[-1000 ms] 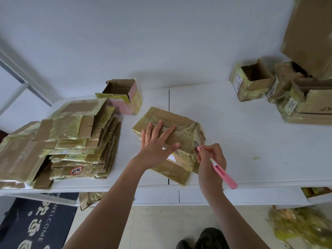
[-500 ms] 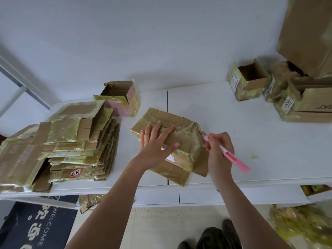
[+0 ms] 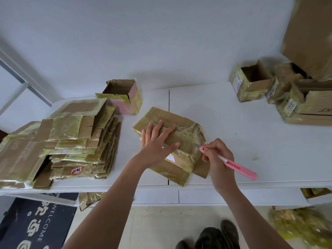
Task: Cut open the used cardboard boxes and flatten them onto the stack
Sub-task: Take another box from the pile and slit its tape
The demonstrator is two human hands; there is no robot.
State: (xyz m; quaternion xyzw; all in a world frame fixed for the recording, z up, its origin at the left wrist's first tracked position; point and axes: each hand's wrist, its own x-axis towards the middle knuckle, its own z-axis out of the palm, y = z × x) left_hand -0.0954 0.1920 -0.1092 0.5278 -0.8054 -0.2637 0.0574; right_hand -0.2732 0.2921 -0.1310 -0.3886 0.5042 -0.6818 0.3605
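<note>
A taped cardboard box (image 3: 181, 133) lies in the middle of the white table (image 3: 233, 133), near its front edge. My left hand (image 3: 156, 142) presses flat on the box's top with straight fingers. My right hand (image 3: 217, 155) grips a pink utility knife (image 3: 237, 167) like a pen; its tip sits at the box's right edge, where a flap hangs loose at the lower right. The stack of flattened boxes (image 3: 71, 141) sits on the table's left side.
An open pink-sided box (image 3: 125, 97) stands behind the stack. More open boxes (image 3: 251, 83) and a larger carton (image 3: 312, 105) crowd the back right corner. A dark welcome mat (image 3: 36, 223) and tape scraps (image 3: 301, 225) lie on the floor.
My right hand moved the knife up along the box's right edge, then back in to its right corner. A side flap now hangs loose. My left hand stayed on top.
</note>
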